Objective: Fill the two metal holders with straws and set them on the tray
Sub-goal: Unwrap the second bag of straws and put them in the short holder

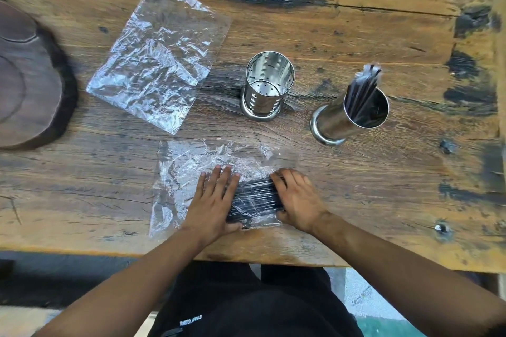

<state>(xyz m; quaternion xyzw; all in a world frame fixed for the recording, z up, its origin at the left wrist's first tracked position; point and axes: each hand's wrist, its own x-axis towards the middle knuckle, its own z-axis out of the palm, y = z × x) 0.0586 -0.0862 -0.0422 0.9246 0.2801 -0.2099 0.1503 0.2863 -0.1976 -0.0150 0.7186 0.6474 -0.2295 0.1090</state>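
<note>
Tray [30, 76] cut off at left.

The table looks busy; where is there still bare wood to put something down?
Bare wood lies right of the filled holder, along the far edge behind the empty holder, and between the empty bag and the tray. It is crowded near the hands and the straw bag.

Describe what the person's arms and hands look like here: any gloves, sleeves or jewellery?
Both the left hand and right hand are bare, no gloves, rings or watch visible. Both forearms are uncovered, no sleeves reaching them. Below, dark black clothing with a small white printed marking shows.
</note>
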